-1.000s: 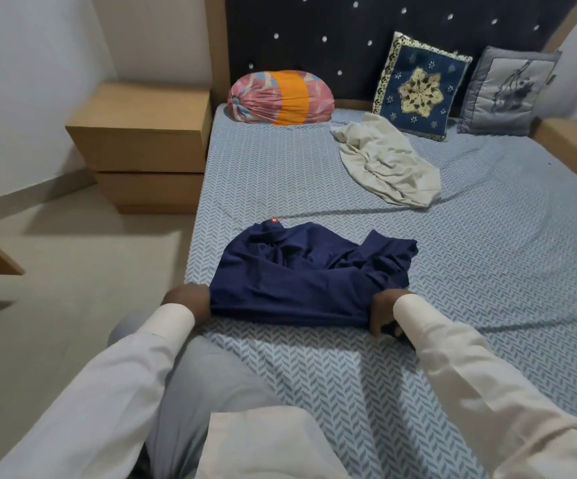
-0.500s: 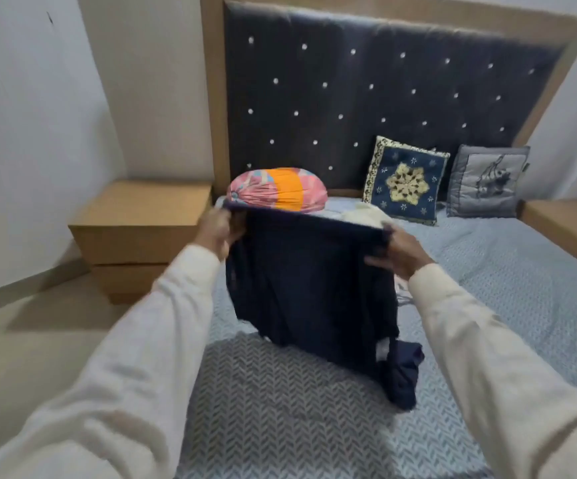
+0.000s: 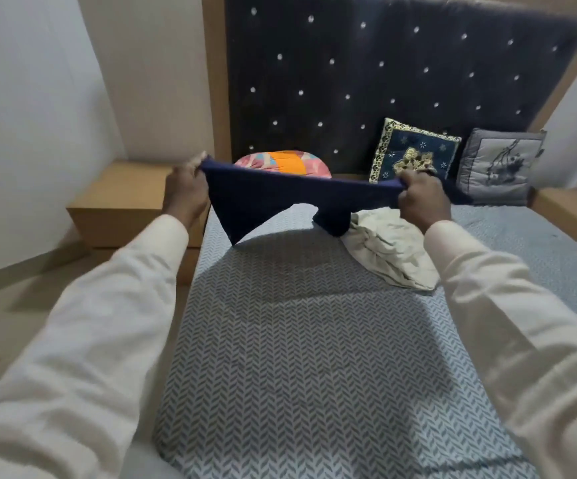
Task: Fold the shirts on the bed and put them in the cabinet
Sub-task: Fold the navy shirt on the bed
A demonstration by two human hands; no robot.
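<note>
Navy shirt [image 3: 262,198] stretched in the air above the bed [image 3: 314,357].
Left hand [image 3: 185,191] and right hand [image 3: 421,198] each pinch a top corner, likely to straighten it for folding; cream shirt [image 3: 390,250] waits beneath the right hand.

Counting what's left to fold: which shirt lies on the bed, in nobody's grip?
The cream shirt, crumpled on the bed; the navy shirt hangs stretched between left hand and right hand.

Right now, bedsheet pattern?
Grey-blue herringbone chevrons on the bedsheet, clearest in the head view.
</note>
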